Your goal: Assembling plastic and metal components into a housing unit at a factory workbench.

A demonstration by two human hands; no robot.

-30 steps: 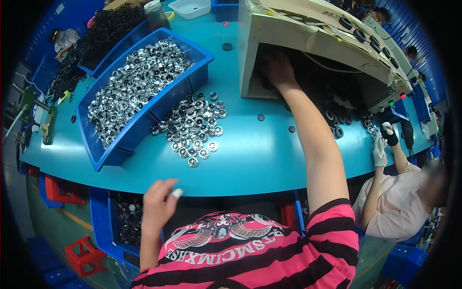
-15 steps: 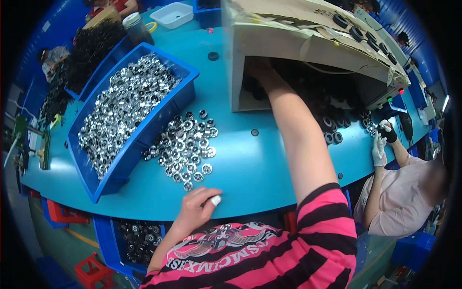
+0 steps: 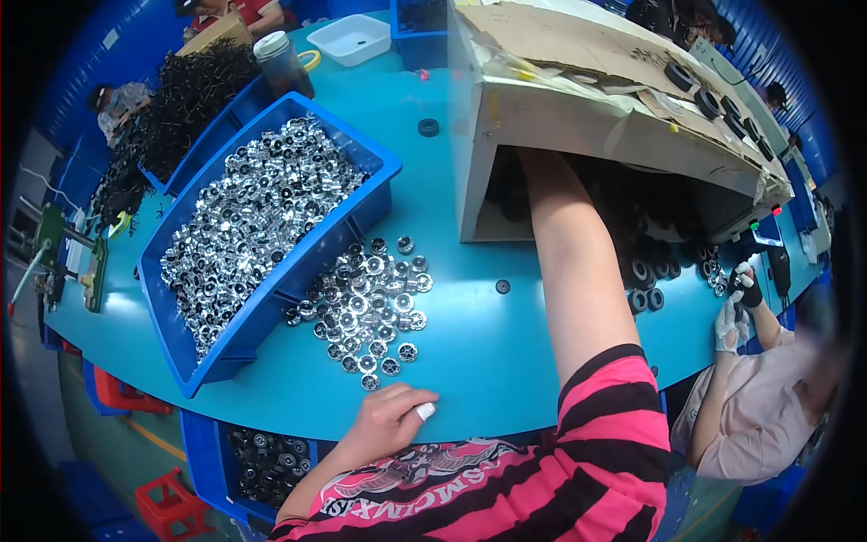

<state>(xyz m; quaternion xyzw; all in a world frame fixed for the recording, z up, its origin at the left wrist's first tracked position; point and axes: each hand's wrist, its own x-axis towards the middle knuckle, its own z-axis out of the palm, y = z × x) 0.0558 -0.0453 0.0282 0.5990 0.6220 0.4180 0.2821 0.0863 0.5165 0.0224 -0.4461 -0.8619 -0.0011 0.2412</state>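
Observation:
My left hand (image 3: 394, 416) rests at the table's near edge, fingers curled in and a white wrap on the thumb; nothing shows in it. Just beyond it lies a loose pile of small chrome toy-type wheel rims (image 3: 370, 303). My right forearm (image 3: 578, 262) reaches into the open front of a pale box-like housing (image 3: 560, 113). Inside, the fingers of my right hand are lost in shadow, so their grip is hidden. Black rubber tires (image 3: 639, 271) lie in and spill from the opening. A blue bin (image 3: 271, 289) heaped with shiny rims stands left of the pile.
A small black ring (image 3: 428, 127) and a dark disc (image 3: 503, 286) lie on the blue table (image 3: 470, 361). Several tires sit atop the housing. A co-worker's gloved hands (image 3: 736, 312) work at the right. Below the table is a blue crate of black wheels (image 3: 271, 456).
The view has shifted, so the table and its things appear lower and farther right. My right arm is still inside the housing, and my left hand keeps its curled pose by the edge.

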